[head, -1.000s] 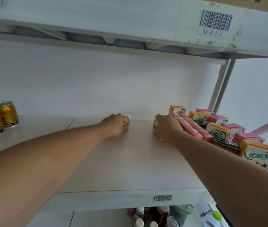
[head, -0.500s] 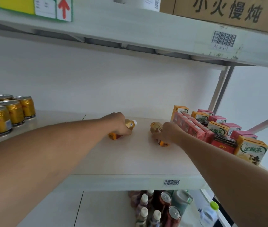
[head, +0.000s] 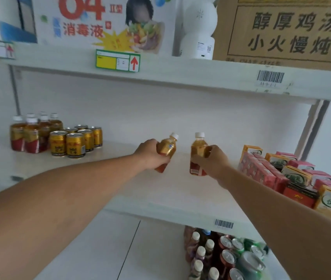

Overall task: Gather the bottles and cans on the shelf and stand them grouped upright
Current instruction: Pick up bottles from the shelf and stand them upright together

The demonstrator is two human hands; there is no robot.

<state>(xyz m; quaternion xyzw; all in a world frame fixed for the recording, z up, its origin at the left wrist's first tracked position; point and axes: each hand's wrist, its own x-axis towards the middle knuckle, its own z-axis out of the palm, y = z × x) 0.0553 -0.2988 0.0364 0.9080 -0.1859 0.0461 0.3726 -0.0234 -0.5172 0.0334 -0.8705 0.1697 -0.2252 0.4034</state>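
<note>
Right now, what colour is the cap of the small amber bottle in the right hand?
White, seen in the head view.

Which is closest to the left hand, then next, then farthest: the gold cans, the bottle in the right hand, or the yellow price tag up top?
1. Bottle in the right hand, just right of the left hand.
2. Gold cans, to its left on the same shelf.
3. Yellow price tag, above on the upper shelf's edge.

Bright, even, diffuse daylight; white shelf [head: 160, 190] washed out, near overexposed. Shadows faint, soft, under forearms. No hard glare. Slight motion blur overall, strongest at left edge and bottom right corner. Wide-angle bowing of shelf edges.
</note>
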